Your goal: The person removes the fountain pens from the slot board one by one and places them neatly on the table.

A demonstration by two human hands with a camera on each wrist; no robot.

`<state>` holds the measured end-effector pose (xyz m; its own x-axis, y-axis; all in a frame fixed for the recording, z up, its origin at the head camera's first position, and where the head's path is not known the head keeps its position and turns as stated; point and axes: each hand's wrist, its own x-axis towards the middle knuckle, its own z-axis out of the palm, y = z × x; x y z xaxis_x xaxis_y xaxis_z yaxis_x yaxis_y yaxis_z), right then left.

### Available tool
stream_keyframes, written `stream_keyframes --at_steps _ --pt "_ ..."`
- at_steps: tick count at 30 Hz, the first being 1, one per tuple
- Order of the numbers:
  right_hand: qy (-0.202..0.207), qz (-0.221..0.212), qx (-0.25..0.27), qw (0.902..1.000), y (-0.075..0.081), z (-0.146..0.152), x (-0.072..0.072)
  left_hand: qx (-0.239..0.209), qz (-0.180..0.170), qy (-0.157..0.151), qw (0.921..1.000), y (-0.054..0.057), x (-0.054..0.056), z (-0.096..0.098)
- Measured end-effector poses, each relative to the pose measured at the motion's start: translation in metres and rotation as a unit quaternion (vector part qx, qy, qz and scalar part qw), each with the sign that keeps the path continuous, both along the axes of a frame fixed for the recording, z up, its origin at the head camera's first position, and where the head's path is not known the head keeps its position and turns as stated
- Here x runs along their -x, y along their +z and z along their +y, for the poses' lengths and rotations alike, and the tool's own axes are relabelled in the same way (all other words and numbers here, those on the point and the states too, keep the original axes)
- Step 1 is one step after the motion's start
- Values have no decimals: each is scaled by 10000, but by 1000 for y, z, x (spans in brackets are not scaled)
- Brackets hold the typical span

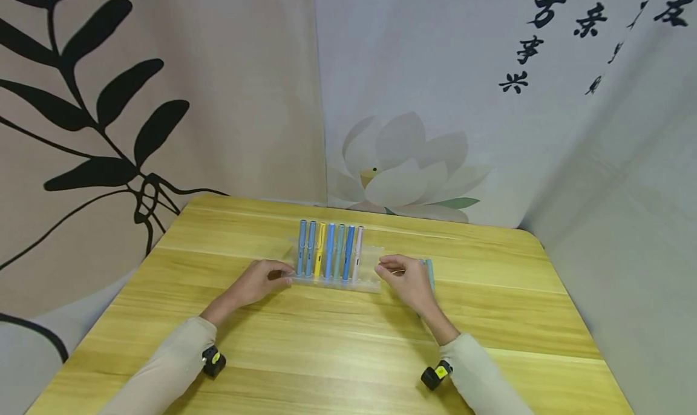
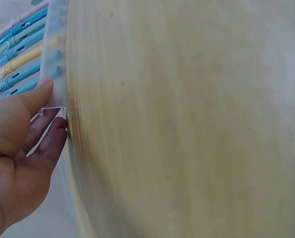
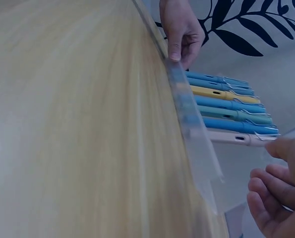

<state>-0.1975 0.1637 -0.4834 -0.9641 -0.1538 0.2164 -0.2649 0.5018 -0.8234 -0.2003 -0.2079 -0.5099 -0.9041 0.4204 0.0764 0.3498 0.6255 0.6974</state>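
A clear plastic pen stand [image 1: 340, 284] stands toward the back of the table. Several capped pens lean upright in it: blue ones, a yellow pen [image 1: 319, 250], a green pen [image 1: 339, 251] and a pale pink pen [image 1: 357, 254] at the right end. My left hand [image 1: 265, 280] pinches the stand's left end, thumb on the front ledge [image 2: 55, 91] and fingers beneath its edge. Beside the right end is my right hand [image 1: 405, 280], fingers loosely bent and holding nothing. In the right wrist view, that hand [image 3: 281, 188] appears apart from the ledge; whether it touches the back panel I cannot tell.
Light green-blue pens [image 1: 430, 274] lie partly hidden behind my right hand. The wooden table [image 1: 327, 354] has its back edge against a printed curtain [image 1: 261, 100]. Another pale curtain [image 1: 626, 209] hangs along the right side.
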Motion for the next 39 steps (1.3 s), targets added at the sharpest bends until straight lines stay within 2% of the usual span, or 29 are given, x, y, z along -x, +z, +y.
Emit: stream_keyframes --at_steps 16,39 --pt "229 -243 130 9994 -12 -38 11 -39 -43 11 10000 2 0 1" --pt "86 -423 -66 9990 -20 -49 14 -58 19 -48 10000 1 0 -1"
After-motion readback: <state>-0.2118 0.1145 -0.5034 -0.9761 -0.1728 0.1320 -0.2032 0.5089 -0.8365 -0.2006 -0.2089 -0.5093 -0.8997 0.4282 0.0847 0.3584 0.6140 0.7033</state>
